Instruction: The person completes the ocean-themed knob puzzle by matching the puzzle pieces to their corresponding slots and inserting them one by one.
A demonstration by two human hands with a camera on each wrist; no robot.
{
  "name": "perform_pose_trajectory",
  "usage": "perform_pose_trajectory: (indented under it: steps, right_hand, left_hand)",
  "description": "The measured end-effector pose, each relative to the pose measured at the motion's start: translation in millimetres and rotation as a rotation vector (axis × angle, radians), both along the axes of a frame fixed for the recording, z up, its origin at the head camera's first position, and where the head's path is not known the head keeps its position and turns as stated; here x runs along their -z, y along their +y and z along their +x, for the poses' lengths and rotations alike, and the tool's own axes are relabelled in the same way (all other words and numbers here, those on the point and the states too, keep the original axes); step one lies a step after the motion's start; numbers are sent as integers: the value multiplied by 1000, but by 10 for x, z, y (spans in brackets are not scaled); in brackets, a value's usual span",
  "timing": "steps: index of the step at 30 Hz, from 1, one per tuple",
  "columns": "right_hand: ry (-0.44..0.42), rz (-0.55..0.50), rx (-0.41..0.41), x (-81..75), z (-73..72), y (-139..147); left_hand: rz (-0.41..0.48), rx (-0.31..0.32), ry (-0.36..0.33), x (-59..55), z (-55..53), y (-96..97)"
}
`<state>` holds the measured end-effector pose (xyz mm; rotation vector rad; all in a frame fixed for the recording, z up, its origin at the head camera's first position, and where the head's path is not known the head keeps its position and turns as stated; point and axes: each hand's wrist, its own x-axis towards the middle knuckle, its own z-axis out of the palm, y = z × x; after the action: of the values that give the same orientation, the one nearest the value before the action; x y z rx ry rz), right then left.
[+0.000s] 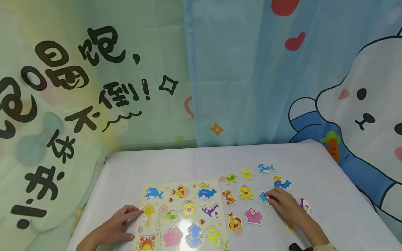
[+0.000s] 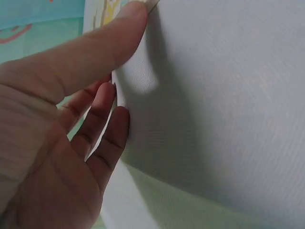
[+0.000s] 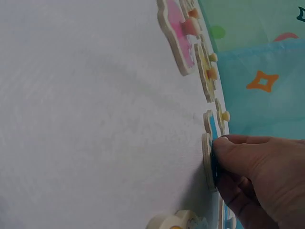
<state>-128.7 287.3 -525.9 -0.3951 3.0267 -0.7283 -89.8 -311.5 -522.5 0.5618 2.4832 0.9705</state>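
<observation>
The puzzle board (image 1: 157, 237), printed with coloured sea animals, lies on the table's front middle. At its left edge is my left hand (image 1: 117, 226), with the index fingertip by the yellow seahorse picture and the thumb near the crab. In the left wrist view that thumb (image 2: 102, 52) reaches toward the board's corner. My right hand (image 1: 287, 204) pinches a blue wooden puzzle piece (image 1: 263, 197) at the right of the board. The right wrist view shows this blue piece (image 3: 208, 157) standing out edge-on beneath the thumb; its knob is hidden by the fingers.
Several knobbed pieces lie between board and right hand, among them a crab (image 1: 229, 197), an octopus (image 1: 246, 192), a pink shell (image 1: 253, 216) and a fish (image 1: 235, 223). Beyond are a turtle (image 1: 231, 179), starfish (image 1: 246, 173) and whale (image 1: 282, 183). A black object (image 1: 296, 247) is at the front edge.
</observation>
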Motion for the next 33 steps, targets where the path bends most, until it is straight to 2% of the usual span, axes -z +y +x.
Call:
perform_pose_trajectory:
  steps: [6, 10, 16, 23, 33]
  right_hand:
    - [47, 46, -22, 6, -28, 17]
    - [78, 54, -38, 13, -31, 26]
    - [160, 70, -62, 3, -22, 31]
    - [283, 83, -86, 35, 19, -14]
    - [283, 121, -37, -82, 102, -225]
  left_hand:
    - [-16, -26, -59, -35, -37, 6]
    - [-15, -1, -36, -55, -55, 3]
    - [-45, 2, -15, -75, -72, 34]
    - [-64, -27, -45, -86, -59, 36]
    - [-84, -60, -70, -77, -6, 54]
